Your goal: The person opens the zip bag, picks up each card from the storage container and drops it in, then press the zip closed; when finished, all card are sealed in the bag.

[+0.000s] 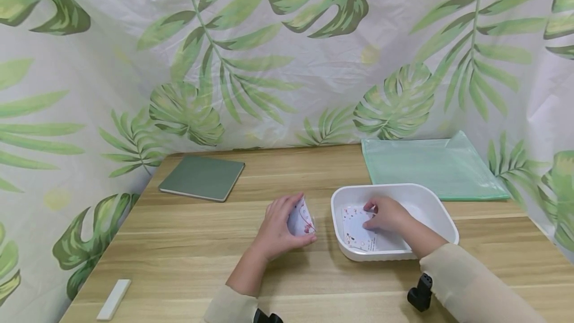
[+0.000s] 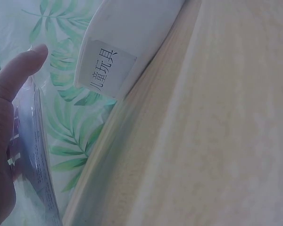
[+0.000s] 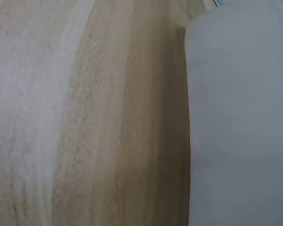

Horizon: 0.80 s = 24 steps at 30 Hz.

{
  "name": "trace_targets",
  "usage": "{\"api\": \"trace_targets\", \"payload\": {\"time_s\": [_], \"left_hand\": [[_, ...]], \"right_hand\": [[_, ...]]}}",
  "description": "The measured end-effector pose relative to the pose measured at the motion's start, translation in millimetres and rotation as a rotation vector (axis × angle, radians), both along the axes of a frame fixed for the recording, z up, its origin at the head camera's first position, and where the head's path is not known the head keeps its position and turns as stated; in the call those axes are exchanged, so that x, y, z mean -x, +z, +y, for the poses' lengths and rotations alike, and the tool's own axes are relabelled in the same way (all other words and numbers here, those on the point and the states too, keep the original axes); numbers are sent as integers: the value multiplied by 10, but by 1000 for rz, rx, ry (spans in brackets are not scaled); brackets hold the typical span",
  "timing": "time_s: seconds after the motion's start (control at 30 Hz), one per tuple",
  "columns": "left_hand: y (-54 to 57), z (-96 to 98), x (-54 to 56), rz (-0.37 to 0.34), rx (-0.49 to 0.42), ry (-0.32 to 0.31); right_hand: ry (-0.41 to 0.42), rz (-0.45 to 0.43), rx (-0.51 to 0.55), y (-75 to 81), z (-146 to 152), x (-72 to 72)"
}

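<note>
1. Holding a clear-wrapped paper packet [image 1: 301,217] with a small red print, the left hand [image 1: 279,227] is near the middle of the head frame, thumb and fingers curved round its edges; the packet stands on a slant, raised above the table [image 1: 179,243].
2. Reaching into the white plastic bin [image 1: 441,221], right of centre, the right hand [image 1: 389,216] touches a second packet with bent fingers; whether they pinch it or merely rest on it, I cannot tell.
3. That flat square packet with tiny printed figures [image 1: 354,228] is in the left part of the bin, its face turned up.
4. In the left wrist view, a label [image 2: 112,69] reading 儿童玩具 shows on the bin's wall, at the top; the held packet appears nearly edge-on at the left.
5. The right wrist view shows table at the left and the bin's plain wall at the right.
6. A translucent mint-green pouch [image 1: 430,166] lies behind the bin, a dark green notebook [image 1: 202,178] left of upper centre, and a slim white bar [image 1: 114,299] at the lower left.
7. Leaf-print sheeting [image 1: 251,64] fills the background.
</note>
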<state>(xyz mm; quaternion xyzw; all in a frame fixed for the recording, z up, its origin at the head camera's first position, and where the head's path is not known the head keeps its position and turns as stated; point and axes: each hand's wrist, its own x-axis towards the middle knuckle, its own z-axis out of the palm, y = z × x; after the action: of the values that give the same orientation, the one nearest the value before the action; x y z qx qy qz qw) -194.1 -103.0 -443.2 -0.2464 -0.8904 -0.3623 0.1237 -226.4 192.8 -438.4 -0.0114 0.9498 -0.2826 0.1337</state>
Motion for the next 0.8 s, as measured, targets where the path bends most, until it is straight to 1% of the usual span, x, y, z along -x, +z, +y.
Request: {"api": "trace_targets", "payload": {"time_s": [0.23, 0.33, 0.47, 0.63, 0.8], "left_hand": [[-2, 6, -1, 10, 0, 0], [1, 7, -2, 13, -2, 0], [-2, 5, 1, 0, -5, -3], [-9, 7, 10, -32, -9, -6], [-4, 9, 10, -28, -3, -1]], "right_hand": [[2, 1, -10, -6, -1, 9], [-10, -12, -5, -12, 2, 20], [-47, -28, 40, 0, 9, 27], [-78, -26, 138, 86, 43, 28], [-75, -24, 186, 236, 80, -27]]}}
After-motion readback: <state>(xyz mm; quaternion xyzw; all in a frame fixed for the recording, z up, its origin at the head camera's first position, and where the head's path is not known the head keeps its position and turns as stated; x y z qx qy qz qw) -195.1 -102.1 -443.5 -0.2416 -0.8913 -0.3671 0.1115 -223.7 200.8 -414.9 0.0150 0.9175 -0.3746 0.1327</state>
